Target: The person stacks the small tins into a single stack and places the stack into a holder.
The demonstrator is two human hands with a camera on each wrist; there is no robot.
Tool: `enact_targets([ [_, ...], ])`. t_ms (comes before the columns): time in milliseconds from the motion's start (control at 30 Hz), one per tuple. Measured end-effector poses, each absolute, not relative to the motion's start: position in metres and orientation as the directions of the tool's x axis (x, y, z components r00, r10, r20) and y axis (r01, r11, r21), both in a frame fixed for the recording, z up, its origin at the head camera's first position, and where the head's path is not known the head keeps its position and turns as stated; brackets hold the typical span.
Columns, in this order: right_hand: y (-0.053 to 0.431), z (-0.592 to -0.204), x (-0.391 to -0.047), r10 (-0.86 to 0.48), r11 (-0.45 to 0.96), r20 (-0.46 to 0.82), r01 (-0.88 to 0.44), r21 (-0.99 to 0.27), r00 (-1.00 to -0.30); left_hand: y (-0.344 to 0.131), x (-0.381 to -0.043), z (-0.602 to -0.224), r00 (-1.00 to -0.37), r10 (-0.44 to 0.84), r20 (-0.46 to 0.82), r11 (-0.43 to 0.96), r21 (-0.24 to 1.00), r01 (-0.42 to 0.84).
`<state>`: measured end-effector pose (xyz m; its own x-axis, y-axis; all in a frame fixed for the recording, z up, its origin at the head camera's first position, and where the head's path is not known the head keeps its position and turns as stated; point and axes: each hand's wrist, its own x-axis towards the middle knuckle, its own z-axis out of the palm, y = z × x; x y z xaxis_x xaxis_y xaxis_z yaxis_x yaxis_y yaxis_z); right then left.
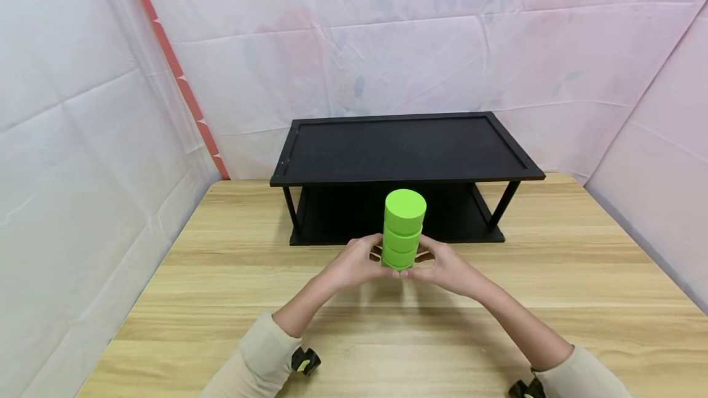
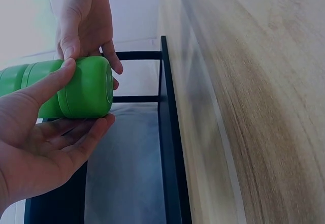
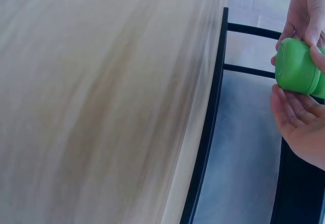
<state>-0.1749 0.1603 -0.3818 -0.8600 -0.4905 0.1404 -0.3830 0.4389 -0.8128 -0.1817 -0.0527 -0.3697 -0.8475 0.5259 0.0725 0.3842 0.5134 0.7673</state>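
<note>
A bright green cylinder (image 1: pixel 402 226), ringed by grooves like a stack of short round containers, is held upright between both hands above the table. My left hand (image 1: pixel 356 261) grips its lower left side, thumb in front and fingers behind. From the other side my right hand (image 1: pixel 445 268) grips the lower part the same way, the two thumb tips close together. In the left wrist view the cylinder's (image 2: pixel 87 88) rounded base shows past the fingertips. The right wrist view catches only that base end of the cylinder (image 3: pixel 296 66).
Behind the hands stands a black two-level rack (image 1: pixel 406 149) with a flat top, thin posts and a lower shelf (image 1: pixel 354 214). It sits on a wood-grain table (image 1: pixel 232 250). Pale cloth walls (image 1: pixel 387 66) enclose the back and sides, with a red strip (image 1: pixel 177 72) at the left corner.
</note>
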Motion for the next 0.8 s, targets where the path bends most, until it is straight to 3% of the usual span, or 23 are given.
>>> enact_targets([
  [800, 0.1597, -0.374, -0.1773, -0.481, 0.418, 0.218, -0.441, -0.794, -0.849, -0.0558, -0.1855, -0.3629, -0.846, 0.525, 0.092, 0.467, 0.8, 0.376],
])
